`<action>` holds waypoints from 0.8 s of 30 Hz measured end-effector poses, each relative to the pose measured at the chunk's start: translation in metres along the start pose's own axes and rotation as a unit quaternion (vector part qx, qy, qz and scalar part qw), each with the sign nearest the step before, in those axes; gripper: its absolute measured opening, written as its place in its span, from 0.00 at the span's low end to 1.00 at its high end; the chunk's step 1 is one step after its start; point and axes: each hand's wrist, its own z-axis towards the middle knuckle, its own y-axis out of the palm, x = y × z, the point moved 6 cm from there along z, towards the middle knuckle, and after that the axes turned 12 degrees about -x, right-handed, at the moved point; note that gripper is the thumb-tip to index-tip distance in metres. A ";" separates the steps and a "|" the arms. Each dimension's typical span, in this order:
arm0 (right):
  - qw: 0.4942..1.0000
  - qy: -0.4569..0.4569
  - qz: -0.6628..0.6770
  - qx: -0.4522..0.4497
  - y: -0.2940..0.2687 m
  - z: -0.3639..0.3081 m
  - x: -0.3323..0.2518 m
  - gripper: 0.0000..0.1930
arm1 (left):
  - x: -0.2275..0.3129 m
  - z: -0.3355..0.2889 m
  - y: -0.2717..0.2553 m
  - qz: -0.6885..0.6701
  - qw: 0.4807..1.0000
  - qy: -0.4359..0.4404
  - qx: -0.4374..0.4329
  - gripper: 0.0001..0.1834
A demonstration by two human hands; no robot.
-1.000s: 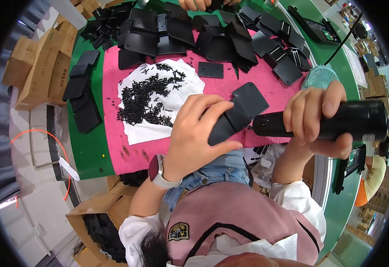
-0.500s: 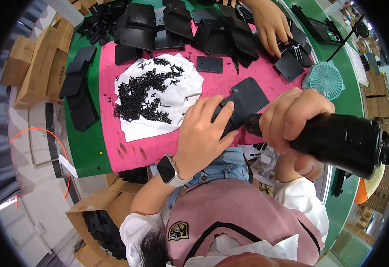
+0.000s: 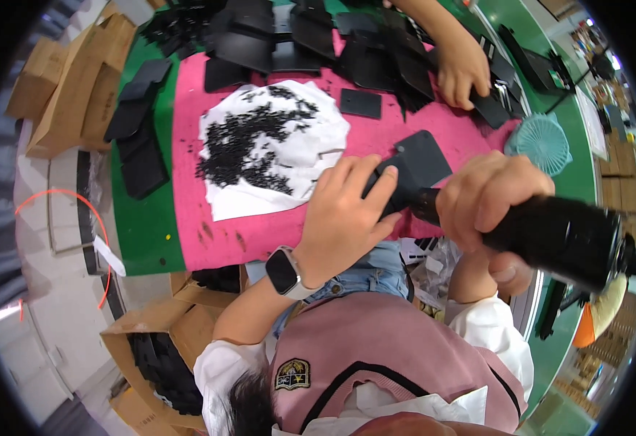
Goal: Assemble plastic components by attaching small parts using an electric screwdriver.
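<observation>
My left hand [image 3: 343, 218] is closed around a black plastic panel [image 3: 423, 156] with a narrower black piece against it, steadying both over the pink mat. In my right hand [image 3: 489, 200] is a black electric screwdriver [image 3: 554, 236], held nearly level, its nose pointing left at the panel's lower edge. Whether its tip touches a screw cannot be made out. Beyond my left hand, many small black screws [image 3: 242, 142] lie scattered on a white cloth [image 3: 242, 203]. A small flat black plate [image 3: 360, 103] rests on the mat past the cloth.
Stacked black panels [image 3: 242, 47] line the far side. Another person's hand [image 3: 463, 69] is on parts at the far right. A teal round fan [image 3: 540, 142] stands right of the mat. More panels [image 3: 143, 167] lie on the left green edge; a carton of black parts [image 3: 162, 370] stands below left.
The whole view has shifted and turned slightly. My two hands keep their hold on the panel and the screwdriver. The other person's hand has moved a little nearer over the parts.
</observation>
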 end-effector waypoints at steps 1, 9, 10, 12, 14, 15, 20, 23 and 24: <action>1.000 -0.021 -0.013 0.004 0.004 0.001 0.000 0.19 | -0.001 -0.002 -0.001 0.004 1.000 -0.001 -0.003 0.28; 0.980 -0.183 0.071 -0.041 -0.003 -0.029 -0.033 0.26 | 0.001 -0.029 -0.019 0.020 0.988 0.052 0.143 0.28; 0.970 -0.190 0.115 -0.094 -0.008 -0.032 -0.045 0.26 | 0.004 -0.044 -0.035 0.036 0.975 0.063 0.208 0.27; 0.946 -0.242 0.185 -0.105 -0.015 -0.043 -0.058 0.23 | -0.003 -0.086 -0.080 0.025 0.950 0.017 0.310 0.26; 0.961 -0.167 0.126 -0.179 0.025 -0.016 -0.067 0.25 | -0.025 -0.163 -0.122 0.087 0.894 -0.096 0.430 0.26; 0.954 -0.187 0.147 -0.181 0.033 -0.013 -0.062 0.25 | -0.037 -0.215 -0.133 0.089 0.836 -0.172 0.514 0.25; 0.947 -0.191 0.176 -0.192 0.048 -0.002 -0.045 0.26 | -0.117 -0.518 -0.101 -0.026 0.496 -0.378 0.781 0.19; 0.963 -0.164 0.156 -0.148 0.044 0.000 -0.040 0.26 | -0.140 -0.692 -0.062 0.086 0.379 -0.518 0.762 0.21; 0.965 -0.165 0.147 -0.141 0.036 -0.005 -0.035 0.26 | -0.146 -0.743 -0.052 0.104 0.352 -0.628 0.687 0.23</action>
